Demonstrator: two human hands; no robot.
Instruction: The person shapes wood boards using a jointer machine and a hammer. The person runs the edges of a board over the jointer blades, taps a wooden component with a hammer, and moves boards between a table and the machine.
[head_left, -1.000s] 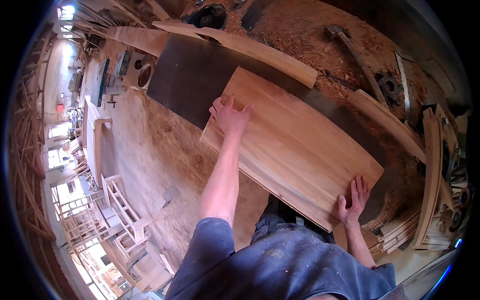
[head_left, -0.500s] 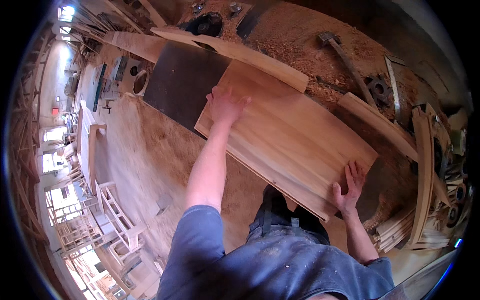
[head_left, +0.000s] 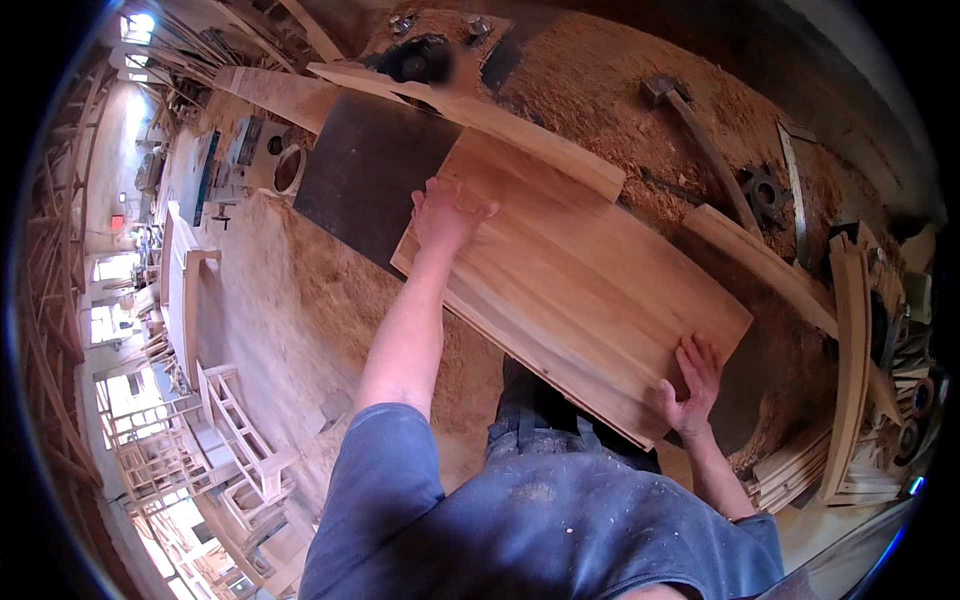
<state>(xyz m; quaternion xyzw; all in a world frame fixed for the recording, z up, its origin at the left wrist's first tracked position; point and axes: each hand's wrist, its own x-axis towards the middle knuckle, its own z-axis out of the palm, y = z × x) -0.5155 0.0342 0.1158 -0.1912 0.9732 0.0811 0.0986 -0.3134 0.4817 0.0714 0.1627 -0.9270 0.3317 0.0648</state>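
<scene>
A broad, smooth wooden panel (head_left: 580,270) lies flat on a dark machine table (head_left: 370,165). Its far long side runs along a wooden fence board (head_left: 500,125), and grooves or stepped edges show on the side nearest my body. Near the panel's left end, my left hand (head_left: 445,215) presses on top with its fingers apart. My right hand (head_left: 692,385) rests on the near right corner, palm down and fingers spread. Neither hand is wrapped around the wood.
Sawdust heaps cover the surface behind the fence, where a hammer (head_left: 700,150), a toothed round cutter (head_left: 765,195) and a metal square (head_left: 793,190) lie. A dark round opening (head_left: 420,60) sits beyond the fence. Upright boards (head_left: 848,360) stand at right; wooden frames (head_left: 240,430) at left.
My torso and upper left arm have shifted slightly to the left in view. Both hands stay on the panel, which has barely moved against the table.
</scene>
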